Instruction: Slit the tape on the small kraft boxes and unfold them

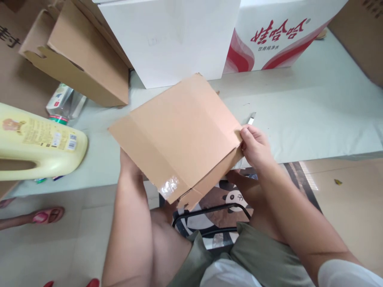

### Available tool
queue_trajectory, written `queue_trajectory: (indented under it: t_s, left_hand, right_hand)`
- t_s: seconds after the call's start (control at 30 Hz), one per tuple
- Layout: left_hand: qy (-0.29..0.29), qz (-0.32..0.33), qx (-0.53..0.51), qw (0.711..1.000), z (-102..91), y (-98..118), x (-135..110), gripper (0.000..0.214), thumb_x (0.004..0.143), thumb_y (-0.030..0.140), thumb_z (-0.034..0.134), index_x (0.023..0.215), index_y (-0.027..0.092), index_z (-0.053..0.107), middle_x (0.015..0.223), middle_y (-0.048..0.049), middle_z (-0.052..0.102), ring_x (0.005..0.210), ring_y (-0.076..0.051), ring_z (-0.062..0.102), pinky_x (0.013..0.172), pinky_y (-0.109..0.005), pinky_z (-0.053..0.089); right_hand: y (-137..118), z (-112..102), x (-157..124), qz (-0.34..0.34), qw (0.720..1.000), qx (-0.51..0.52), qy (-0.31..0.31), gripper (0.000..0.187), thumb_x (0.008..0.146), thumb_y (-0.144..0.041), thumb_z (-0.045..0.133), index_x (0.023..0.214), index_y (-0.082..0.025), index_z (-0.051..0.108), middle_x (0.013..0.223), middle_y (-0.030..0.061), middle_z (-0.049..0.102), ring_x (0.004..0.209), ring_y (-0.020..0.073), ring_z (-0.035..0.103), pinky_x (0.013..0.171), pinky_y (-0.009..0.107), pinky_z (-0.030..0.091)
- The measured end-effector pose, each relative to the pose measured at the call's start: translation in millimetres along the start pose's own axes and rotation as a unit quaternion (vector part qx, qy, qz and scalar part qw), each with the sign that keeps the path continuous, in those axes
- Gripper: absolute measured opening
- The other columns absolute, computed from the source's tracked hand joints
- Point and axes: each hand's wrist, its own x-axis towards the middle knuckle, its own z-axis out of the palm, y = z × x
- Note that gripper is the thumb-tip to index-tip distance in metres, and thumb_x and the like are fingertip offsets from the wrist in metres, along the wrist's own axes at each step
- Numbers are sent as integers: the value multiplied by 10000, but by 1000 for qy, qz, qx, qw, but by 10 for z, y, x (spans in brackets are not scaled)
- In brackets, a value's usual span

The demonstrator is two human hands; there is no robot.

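A flat brown cardboard box piece [182, 123] with creases and side flaps is tilted in front of me, above the table's front edge. A strip of shiny clear tape [169, 186] sticks to its near left corner. My right hand [255, 145] is closed on the cardboard's right corner, thumb on top. Just beyond that hand shows a small utility knife [251, 118], blade pointing away; whether the hand touches it I cannot tell. My left hand [130, 162] reaches under the cardboard's left side, and its fingers are hidden there.
A white carton [173, 40] and a red-and-white water carton [269, 44] stand at the back. On the left are folded brown boxes [89, 52], a clear plastic bottle [64, 103] and a large yellow jug [44, 143]. Another person's sandalled foot [49, 215] is below the table.
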Motion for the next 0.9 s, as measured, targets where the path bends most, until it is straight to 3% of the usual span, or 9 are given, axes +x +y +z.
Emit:
queue_trajectory:
  t_s: [0.1,0.23,0.37,0.43,0.53,0.63,0.67,0.77,0.9]
  left_hand:
    - [1,-13,-48,999,56,71,-56,384,580,459,916,763,229,669,726,34,746,698,-195,684,609,-351,586]
    - [3,-59,-71,996,55,79,-34,355,609,457,895,811,230,711,760,32,770,730,-206,702,633,-356,601]
    - [88,-114,-64,988,161,138,-121,263,661,383,833,804,219,685,702,24,749,616,-181,678,536,-319,569]
    - [77,-159,-48,983,291,216,-253,274,642,395,825,796,213,690,699,-9,752,597,-211,688,510,-349,570]
    - [68,-289,-14,955,493,313,-456,302,646,470,810,777,226,689,646,-43,734,564,-280,702,457,-409,559]
    - [-35,-348,-47,935,564,295,-498,422,687,612,779,851,229,710,721,-82,761,737,-353,766,559,-475,620]
    - [-68,-320,-67,943,549,263,-468,541,702,719,740,927,227,729,793,-94,783,811,-359,776,608,-482,637]
    - [-95,-179,-92,975,452,148,-334,816,520,918,737,924,209,729,793,-104,784,897,-402,776,667,-500,655]
    - [-145,-116,5,983,411,51,-264,584,583,551,936,1003,202,728,979,-111,813,979,-395,779,785,-498,664]
  right_hand:
    - [-46,1,-5,4,997,-79,9,411,831,-611,717,728,-219,652,559,-40,478,517,101,406,496,257,339]
    - [-52,-28,7,-59,988,-140,5,233,833,-448,729,769,-226,701,767,19,644,741,165,598,690,329,500]
    - [25,-94,60,-57,991,-103,-64,333,819,-530,738,685,-229,689,1118,70,698,1107,250,660,956,430,538]
    - [51,-121,75,-24,994,-34,-96,379,809,-631,724,788,-253,738,1249,62,690,1186,265,653,1000,449,541]
    - [28,-131,52,22,989,59,-137,428,756,-677,767,922,-283,754,1158,42,729,1048,240,706,900,413,592]
    - [-41,-107,-15,95,980,99,-147,432,738,-627,813,991,-285,735,923,21,743,800,205,716,719,372,609]
    - [-61,-96,-38,110,979,105,-137,465,731,-616,820,1048,-289,725,920,22,749,775,208,717,692,373,612]
    - [-83,-65,-76,103,984,112,-95,581,730,-629,799,1186,-295,668,1023,47,771,825,241,743,719,411,637]
    - [-2,-82,-15,57,993,85,-63,526,794,-608,734,1204,-304,609,1091,48,765,900,245,750,768,411,640]
